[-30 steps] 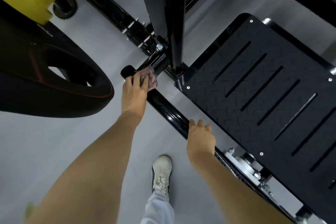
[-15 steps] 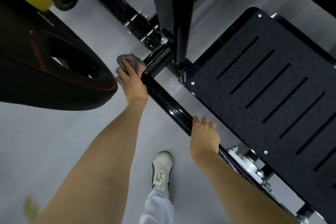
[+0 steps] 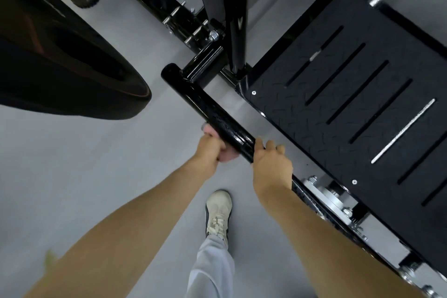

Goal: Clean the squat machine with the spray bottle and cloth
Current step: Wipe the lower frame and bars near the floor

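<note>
The black bar runs diagonally, its capped end up and left of both hands. The left hand clamps the pink cloth against the bar's near side. The right hand, just beside it, curls over the bar.

Smooth grey floor under even, soft light.

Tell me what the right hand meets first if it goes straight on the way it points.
The black bar: the right hand has its fingers over it. Beyond, probably the footplate edge; depth is unclear.
</note>
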Action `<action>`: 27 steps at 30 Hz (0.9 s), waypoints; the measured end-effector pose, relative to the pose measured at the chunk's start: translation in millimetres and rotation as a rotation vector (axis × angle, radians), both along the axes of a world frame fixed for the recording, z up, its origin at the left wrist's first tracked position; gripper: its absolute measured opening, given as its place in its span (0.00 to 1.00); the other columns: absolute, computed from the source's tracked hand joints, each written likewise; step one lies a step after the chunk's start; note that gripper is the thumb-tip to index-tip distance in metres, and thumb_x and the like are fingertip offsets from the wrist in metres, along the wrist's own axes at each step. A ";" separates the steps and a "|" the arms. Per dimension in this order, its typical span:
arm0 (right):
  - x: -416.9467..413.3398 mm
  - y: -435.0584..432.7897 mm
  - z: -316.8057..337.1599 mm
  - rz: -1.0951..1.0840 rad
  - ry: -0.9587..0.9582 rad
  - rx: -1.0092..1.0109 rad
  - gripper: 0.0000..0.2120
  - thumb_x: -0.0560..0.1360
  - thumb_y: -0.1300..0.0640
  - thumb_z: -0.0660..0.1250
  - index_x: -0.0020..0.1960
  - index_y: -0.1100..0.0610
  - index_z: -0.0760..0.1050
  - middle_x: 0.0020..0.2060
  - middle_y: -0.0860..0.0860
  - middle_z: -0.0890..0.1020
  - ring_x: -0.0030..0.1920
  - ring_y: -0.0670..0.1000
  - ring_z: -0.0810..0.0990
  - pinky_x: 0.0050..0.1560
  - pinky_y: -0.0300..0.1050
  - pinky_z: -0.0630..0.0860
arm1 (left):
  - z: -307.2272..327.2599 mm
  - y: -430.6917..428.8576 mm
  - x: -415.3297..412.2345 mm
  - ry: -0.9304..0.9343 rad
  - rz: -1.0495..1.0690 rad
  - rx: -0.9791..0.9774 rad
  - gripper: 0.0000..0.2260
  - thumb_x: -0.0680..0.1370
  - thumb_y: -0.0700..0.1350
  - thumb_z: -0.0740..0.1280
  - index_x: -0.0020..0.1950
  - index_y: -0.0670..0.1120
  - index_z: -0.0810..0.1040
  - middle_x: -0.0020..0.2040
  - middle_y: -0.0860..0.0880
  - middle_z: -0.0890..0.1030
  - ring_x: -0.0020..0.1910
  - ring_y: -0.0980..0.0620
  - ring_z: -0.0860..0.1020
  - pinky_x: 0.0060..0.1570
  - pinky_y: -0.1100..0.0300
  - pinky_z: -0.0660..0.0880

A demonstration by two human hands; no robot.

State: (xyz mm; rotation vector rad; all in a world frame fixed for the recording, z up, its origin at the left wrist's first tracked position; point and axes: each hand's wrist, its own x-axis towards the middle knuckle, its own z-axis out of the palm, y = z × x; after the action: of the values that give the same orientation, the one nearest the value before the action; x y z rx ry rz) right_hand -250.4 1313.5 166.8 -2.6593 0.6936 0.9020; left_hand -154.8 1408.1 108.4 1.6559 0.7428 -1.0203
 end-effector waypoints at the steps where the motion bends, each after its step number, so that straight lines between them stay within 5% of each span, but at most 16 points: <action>1: -7.9 -1.1 -1.4 0.032 -0.037 -0.009 0.31 0.78 0.58 0.64 0.75 0.59 0.52 0.62 0.54 0.70 0.62 0.53 0.68 0.38 0.41 0.67 | 0.3 1.9 14.5 -0.008 0.095 0.019 0.09 0.76 0.31 0.52 0.48 0.35 0.71 0.48 0.44 0.79 0.53 0.38 0.78 0.48 0.49 0.80; 2: -15.4 -3.8 -3.8 0.048 -0.087 -0.007 0.30 0.79 0.56 0.63 0.76 0.59 0.52 0.62 0.53 0.70 0.62 0.52 0.69 0.38 0.40 0.68 | 1.3 3.8 35.4 -0.032 0.180 0.018 0.13 0.80 0.38 0.52 0.52 0.32 0.72 0.52 0.49 0.80 0.51 0.49 0.72 0.51 0.47 0.78; 3: -24.2 -6.9 -5.8 0.041 -0.134 0.011 0.29 0.80 0.54 0.61 0.75 0.59 0.53 0.62 0.52 0.69 0.61 0.51 0.70 0.39 0.40 0.70 | 3.7 6.8 55.8 -0.074 0.237 0.023 0.21 0.82 0.47 0.51 0.61 0.31 0.71 0.58 0.51 0.79 0.66 0.34 0.62 0.54 0.44 0.76; 4: -32.7 -10.3 -7.4 0.017 -0.173 0.038 0.27 0.80 0.51 0.59 0.75 0.58 0.55 0.63 0.52 0.69 0.60 0.51 0.72 0.41 0.41 0.73 | 7.0 9.8 75.2 -0.128 0.259 0.030 0.26 0.82 0.55 0.51 0.67 0.34 0.70 0.58 0.48 0.80 0.57 0.37 0.79 0.52 0.44 0.76; 5: -41.2 -12.9 -8.9 -0.009 -0.213 0.061 0.26 0.80 0.50 0.60 0.74 0.59 0.58 0.63 0.53 0.69 0.58 0.52 0.74 0.41 0.43 0.76 | 13.9 10.2 89.6 -0.188 0.289 0.042 0.29 0.81 0.60 0.51 0.68 0.38 0.70 0.52 0.47 0.82 0.45 0.43 0.84 0.43 0.50 0.80; 7: -59.2 -12.7 -13.7 -0.027 -0.288 0.054 0.26 0.76 0.54 0.67 0.70 0.62 0.66 0.64 0.58 0.70 0.52 0.56 0.80 0.35 0.48 0.79 | 23.1 5.9 104.2 -0.224 0.304 0.088 0.27 0.81 0.61 0.50 0.68 0.42 0.70 0.36 0.46 0.75 0.21 0.51 0.74 0.22 0.65 0.71; 9: -74.5 -7.8 -20.5 -0.056 -0.331 0.015 0.27 0.70 0.59 0.73 0.66 0.64 0.70 0.64 0.63 0.71 0.52 0.61 0.80 0.36 0.52 0.82 | 20.3 -4.0 100.2 -0.276 0.224 0.203 0.19 0.82 0.52 0.54 0.69 0.46 0.67 0.41 0.43 0.77 0.29 0.47 0.77 0.27 0.62 0.74; 10: -80.3 -5.1 -22.3 -0.068 -0.332 0.010 0.28 0.69 0.60 0.74 0.66 0.65 0.70 0.65 0.65 0.70 0.53 0.63 0.80 0.42 0.55 0.82 | 13.6 -8.2 88.9 -0.309 0.115 0.296 0.20 0.79 0.48 0.58 0.71 0.47 0.64 0.50 0.41 0.79 0.40 0.42 0.80 0.39 0.53 0.81; 12: -88.5 -1.5 -23.2 -0.090 -0.340 -0.019 0.30 0.69 0.59 0.74 0.68 0.66 0.69 0.66 0.67 0.69 0.57 0.67 0.77 0.55 0.60 0.78 | -6.6 -14.3 54.1 -0.309 -0.091 0.428 0.27 0.74 0.50 0.61 0.71 0.45 0.60 0.59 0.38 0.77 0.54 0.38 0.78 0.54 0.45 0.77; 14: -97.4 1.4 -22.4 -0.125 -0.327 -0.056 0.32 0.70 0.58 0.74 0.69 0.65 0.68 0.68 0.68 0.67 0.61 0.68 0.75 0.62 0.61 0.72 | -2.1 -21.2 0.9 -0.375 0.020 0.307 0.29 0.73 0.57 0.51 0.66 0.38 0.65 0.48 0.35 0.80 0.46 0.40 0.81 0.50 0.47 0.79; 16: -106.1 4.3 -19.0 -0.146 -0.295 -0.083 0.33 0.70 0.57 0.73 0.71 0.65 0.66 0.69 0.68 0.65 0.64 0.67 0.72 0.65 0.60 0.68 | 15.0 -29.5 -59.5 -0.327 0.045 0.147 0.27 0.80 0.53 0.48 0.48 0.30 0.74 0.32 0.38 0.79 0.31 0.47 0.79 0.37 0.60 0.79; 19: -120.8 5.7 -17.4 -0.174 -0.261 -0.123 0.35 0.70 0.55 0.74 0.72 0.65 0.65 0.69 0.68 0.64 0.65 0.67 0.72 0.67 0.62 0.67 | 41.1 -43.3 -107.6 -0.070 0.059 -0.013 0.26 0.85 0.51 0.45 0.34 0.39 0.69 0.21 0.47 0.73 0.23 0.50 0.72 0.20 0.67 0.68; 22: -143.9 2.9 -18.9 -0.196 -0.233 -0.143 0.35 0.70 0.55 0.74 0.71 0.64 0.65 0.69 0.68 0.64 0.65 0.66 0.71 0.66 0.63 0.68 | 33.8 -43.3 -76.7 0.070 0.199 0.042 0.27 0.82 0.61 0.44 0.45 0.41 0.70 0.31 0.44 0.76 0.27 0.48 0.75 0.21 0.65 0.72; 26: -178.1 -1.2 -20.3 -0.216 -0.193 -0.159 0.36 0.68 0.55 0.75 0.71 0.65 0.66 0.69 0.69 0.64 0.64 0.68 0.72 0.65 0.64 0.69 | 25.6 -24.4 22.8 -0.255 0.193 0.224 0.17 0.82 0.52 0.51 0.62 0.46 0.73 0.51 0.43 0.79 0.46 0.42 0.81 0.25 0.56 0.77; 27: -185.3 -1.9 -20.2 -0.228 -0.183 -0.161 0.37 0.67 0.56 0.76 0.71 0.65 0.66 0.69 0.69 0.64 0.63 0.68 0.72 0.64 0.64 0.69 | 24.0 -23.0 39.7 -0.382 0.115 0.294 0.15 0.81 0.48 0.54 0.66 0.49 0.72 0.56 0.45 0.76 0.54 0.40 0.79 0.33 0.51 0.79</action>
State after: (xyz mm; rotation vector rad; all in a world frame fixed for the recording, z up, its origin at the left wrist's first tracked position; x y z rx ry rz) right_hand -435.6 1311.6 146.6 -2.6825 1.0355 0.5560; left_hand -115.1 1385.2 132.4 1.9618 0.7428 -0.5059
